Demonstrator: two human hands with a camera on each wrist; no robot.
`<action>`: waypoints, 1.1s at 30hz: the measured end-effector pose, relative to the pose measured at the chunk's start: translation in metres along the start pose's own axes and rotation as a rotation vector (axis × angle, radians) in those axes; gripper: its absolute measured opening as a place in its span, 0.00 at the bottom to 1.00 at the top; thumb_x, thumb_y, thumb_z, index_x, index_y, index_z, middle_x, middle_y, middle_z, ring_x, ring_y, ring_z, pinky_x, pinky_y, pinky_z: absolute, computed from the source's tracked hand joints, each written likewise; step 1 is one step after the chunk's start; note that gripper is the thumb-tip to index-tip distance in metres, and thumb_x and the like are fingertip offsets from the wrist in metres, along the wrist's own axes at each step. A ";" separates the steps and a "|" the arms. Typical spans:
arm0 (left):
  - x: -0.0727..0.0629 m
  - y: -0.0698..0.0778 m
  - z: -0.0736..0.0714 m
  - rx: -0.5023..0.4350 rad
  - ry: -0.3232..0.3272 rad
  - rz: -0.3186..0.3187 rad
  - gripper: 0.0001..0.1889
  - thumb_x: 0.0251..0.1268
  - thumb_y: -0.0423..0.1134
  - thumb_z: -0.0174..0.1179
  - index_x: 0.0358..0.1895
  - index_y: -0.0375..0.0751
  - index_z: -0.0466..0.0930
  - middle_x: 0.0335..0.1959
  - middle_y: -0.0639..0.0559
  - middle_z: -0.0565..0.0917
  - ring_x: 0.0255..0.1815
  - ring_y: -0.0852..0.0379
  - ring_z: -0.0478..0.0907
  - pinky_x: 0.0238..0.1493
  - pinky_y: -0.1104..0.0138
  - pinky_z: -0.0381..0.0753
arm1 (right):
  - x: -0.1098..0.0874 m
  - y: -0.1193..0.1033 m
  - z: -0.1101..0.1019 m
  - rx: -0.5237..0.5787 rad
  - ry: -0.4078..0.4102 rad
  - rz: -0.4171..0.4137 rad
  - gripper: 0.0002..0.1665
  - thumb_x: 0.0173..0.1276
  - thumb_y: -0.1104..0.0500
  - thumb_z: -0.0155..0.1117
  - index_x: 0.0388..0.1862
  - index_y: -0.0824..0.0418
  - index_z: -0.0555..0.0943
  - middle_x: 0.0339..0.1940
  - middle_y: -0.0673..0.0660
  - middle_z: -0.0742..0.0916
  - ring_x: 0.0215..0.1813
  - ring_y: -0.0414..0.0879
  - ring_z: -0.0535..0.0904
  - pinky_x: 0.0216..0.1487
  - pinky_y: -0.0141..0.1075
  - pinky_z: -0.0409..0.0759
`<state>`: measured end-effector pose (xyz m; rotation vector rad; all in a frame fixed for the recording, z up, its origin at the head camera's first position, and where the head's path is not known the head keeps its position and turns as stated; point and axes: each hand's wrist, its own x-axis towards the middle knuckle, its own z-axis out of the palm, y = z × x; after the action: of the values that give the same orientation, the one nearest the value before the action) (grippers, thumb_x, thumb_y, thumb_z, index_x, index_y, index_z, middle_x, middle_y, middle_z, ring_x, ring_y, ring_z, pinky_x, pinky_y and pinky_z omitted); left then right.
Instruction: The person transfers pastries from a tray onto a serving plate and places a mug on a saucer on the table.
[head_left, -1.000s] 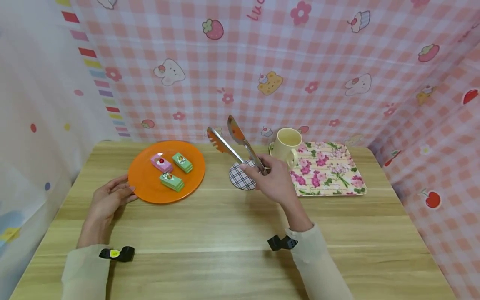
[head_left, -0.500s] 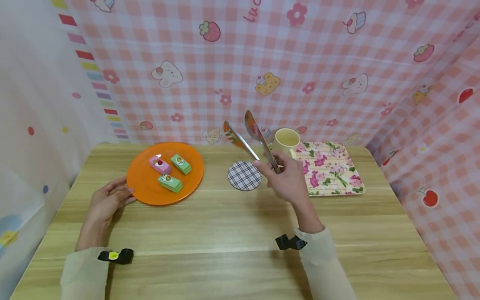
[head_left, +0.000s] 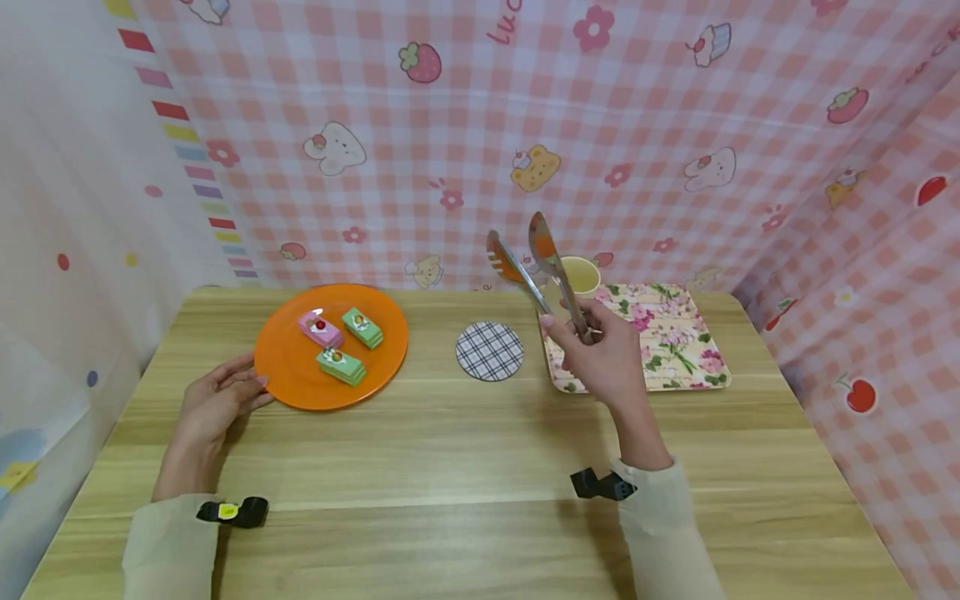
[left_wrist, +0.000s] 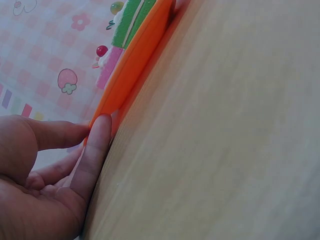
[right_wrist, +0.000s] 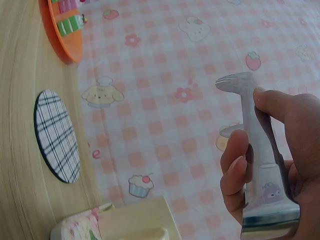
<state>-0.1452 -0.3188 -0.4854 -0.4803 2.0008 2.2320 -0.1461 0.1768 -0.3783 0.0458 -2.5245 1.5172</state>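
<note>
My left hand (head_left: 217, 396) pinches the left rim of an orange plate (head_left: 281, 367); in the left wrist view its thumb and fingers (left_wrist: 95, 150) meet the plate's edge close over the wood. Three toy cake slices rest on the plate: a pink one (head_left: 321, 329) with a red cherry and two green ones, one at the back (head_left: 363, 327) and one in front (head_left: 342, 365). My right hand (head_left: 607, 354) grips metal food tongs (head_left: 561, 275), raised and pointing up and away with their arms spread. Nothing is between the tong ends. They overlap the cream mug (head_left: 585, 277) in the head view.
A round plaid coaster (head_left: 490, 352) lies mid-table, between the plate and a floral tray (head_left: 678, 350) on the right. The mug stands at the tray's back left. Pink checked cloth (head_left: 480, 125) hangs behind the wooden table (head_left: 420, 500).
My right hand has carried the tongs rightward, from over the coaster to in front of the mug and tray, uncovering the coaster. My left hand and the plate stay put.
</note>
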 end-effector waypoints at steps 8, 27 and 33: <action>0.001 0.001 0.000 0.011 0.023 -0.003 0.37 0.71 0.25 0.60 0.80 0.31 0.55 0.38 0.60 0.85 0.36 0.65 0.87 0.42 0.70 0.91 | -0.002 0.008 -0.011 -0.006 0.031 -0.011 0.28 0.67 0.37 0.71 0.57 0.53 0.84 0.29 0.60 0.85 0.18 0.44 0.81 0.16 0.35 0.77; 0.002 0.001 0.004 0.004 0.015 0.029 0.37 0.71 0.25 0.60 0.80 0.29 0.54 0.37 0.59 0.84 0.36 0.65 0.87 0.42 0.70 0.91 | -0.006 0.031 -0.055 -0.073 0.148 0.080 0.31 0.68 0.35 0.68 0.55 0.58 0.80 0.29 0.48 0.84 0.18 0.45 0.81 0.13 0.35 0.74; -0.001 0.000 0.002 0.010 0.031 0.014 0.37 0.72 0.25 0.59 0.80 0.30 0.54 0.37 0.59 0.84 0.36 0.65 0.86 0.42 0.71 0.91 | -0.011 0.043 -0.069 -0.121 0.150 0.132 0.33 0.69 0.34 0.66 0.58 0.57 0.80 0.29 0.50 0.85 0.18 0.43 0.82 0.15 0.35 0.76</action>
<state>-0.1449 -0.3163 -0.4851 -0.5046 2.0354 2.2356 -0.1299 0.2566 -0.3867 -0.2478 -2.5351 1.3536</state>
